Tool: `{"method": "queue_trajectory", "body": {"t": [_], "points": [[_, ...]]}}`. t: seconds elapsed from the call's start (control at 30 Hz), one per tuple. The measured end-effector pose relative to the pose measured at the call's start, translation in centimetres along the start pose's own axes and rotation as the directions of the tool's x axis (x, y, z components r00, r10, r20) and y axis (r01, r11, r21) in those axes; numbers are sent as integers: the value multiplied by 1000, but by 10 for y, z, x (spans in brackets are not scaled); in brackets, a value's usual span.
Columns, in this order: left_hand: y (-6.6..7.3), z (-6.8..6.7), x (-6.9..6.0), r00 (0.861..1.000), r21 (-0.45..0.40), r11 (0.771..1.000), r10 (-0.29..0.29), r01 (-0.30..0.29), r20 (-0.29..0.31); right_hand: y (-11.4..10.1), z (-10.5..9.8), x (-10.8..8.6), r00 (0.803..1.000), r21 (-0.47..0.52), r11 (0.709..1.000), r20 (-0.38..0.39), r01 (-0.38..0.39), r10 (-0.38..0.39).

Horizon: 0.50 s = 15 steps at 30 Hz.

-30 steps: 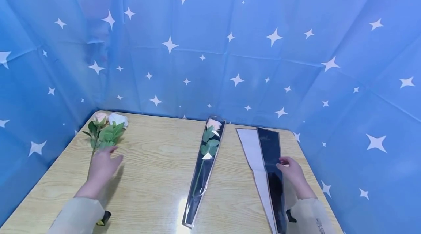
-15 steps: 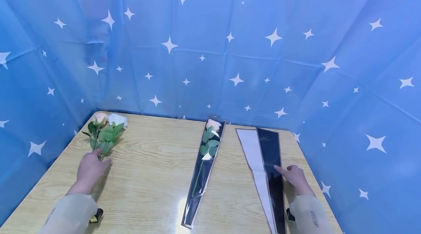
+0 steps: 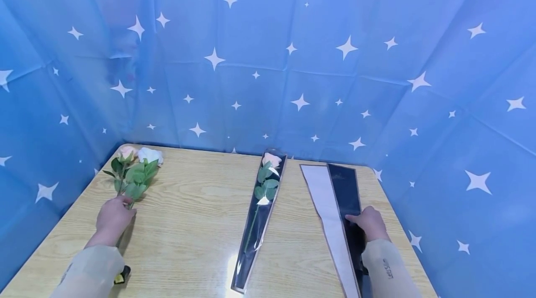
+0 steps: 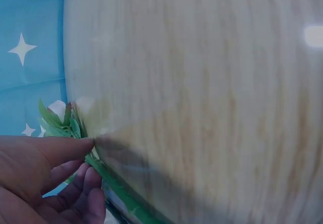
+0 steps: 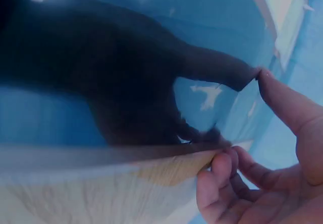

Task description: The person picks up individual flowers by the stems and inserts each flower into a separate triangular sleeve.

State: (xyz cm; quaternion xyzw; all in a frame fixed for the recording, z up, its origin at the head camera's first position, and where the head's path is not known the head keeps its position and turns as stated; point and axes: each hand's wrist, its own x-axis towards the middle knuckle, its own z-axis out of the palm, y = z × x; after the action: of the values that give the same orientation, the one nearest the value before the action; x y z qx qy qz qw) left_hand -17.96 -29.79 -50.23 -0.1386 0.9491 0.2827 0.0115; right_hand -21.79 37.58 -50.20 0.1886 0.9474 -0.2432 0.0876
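At the table's far left lie a pink rose (image 3: 127,152) and a white rose (image 3: 150,155) with green leaves. Below the leaves, my left hand (image 3: 113,218) pinches a green stem; the left wrist view shows this stem (image 4: 126,196) at the fingertips of the hand (image 4: 45,178). On the right, a black sleeve (image 3: 344,186) partly overlaps a white one (image 3: 320,186). My right hand (image 3: 369,224) grips the black sleeve's right edge. In the right wrist view, that hand (image 5: 272,183) has its thumb on the glossy surface and its other fingers at the edge.
A pink rose (image 3: 271,160) lies inside a clear-fronted black sleeve (image 3: 243,263) in the middle of the wooden table (image 3: 188,205). A blue curtain (image 3: 251,23) with white stars hangs behind the table and along both sides.
My left hand has moved down and left from beside the leaves and taken hold of a stem. My right hand has shifted lower, its thumb now farther over the black sleeve.
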Motion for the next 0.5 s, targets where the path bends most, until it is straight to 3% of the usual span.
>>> {"method": "queue_trajectory", "body": {"t": [0.2,0.33,0.43,0.5], "points": [[-2,0,0,999,-33,999,-36,35,-39,6,-3,6,999,70,997,41,-20,17],[-3,-1,0,998,-63,997,-53,50,-43,11,-3,7,997,179,983,81,-32,18],[-4,-2,0,997,-134,989,-68,64,-29,14,-3,9,996,241,970,90,-29,8],[-5,-3,0,996,-192,977,-91,89,-3,16,-5,10,997,226,974,81,-11,-8]]}}
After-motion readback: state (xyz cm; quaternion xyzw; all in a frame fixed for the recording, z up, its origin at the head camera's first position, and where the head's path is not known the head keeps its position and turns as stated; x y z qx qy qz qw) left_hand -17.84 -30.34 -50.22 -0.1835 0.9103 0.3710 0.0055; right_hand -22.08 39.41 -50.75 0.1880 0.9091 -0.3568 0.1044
